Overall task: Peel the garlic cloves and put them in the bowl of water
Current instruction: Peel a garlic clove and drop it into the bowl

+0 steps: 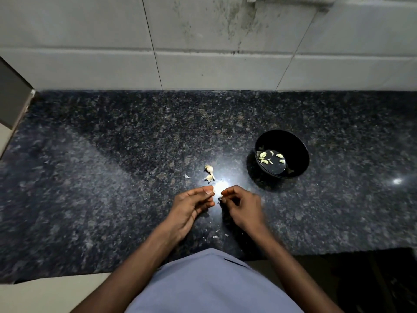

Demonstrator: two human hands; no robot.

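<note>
A black bowl [300, 152] of water stands on the dark granite counter [112, 177], right of centre, with several peeled garlic cloves [265, 158] floating in it. Two unpeeled cloves [209, 173] lie on the counter just beyond my hands. My left hand [194, 204] and my right hand [242, 205] are close together, fingertips pinched toward each other over a bright glare spot. The glare hides what they hold, so I cannot make out a clove between them.
Small flakes of garlic skin [217, 232] lie between my wrists, and one flake [187, 176] sits left of the loose cloves. A white tiled wall [203, 41] backs the counter. The counter's front edge runs by my blue shirt [209, 285].
</note>
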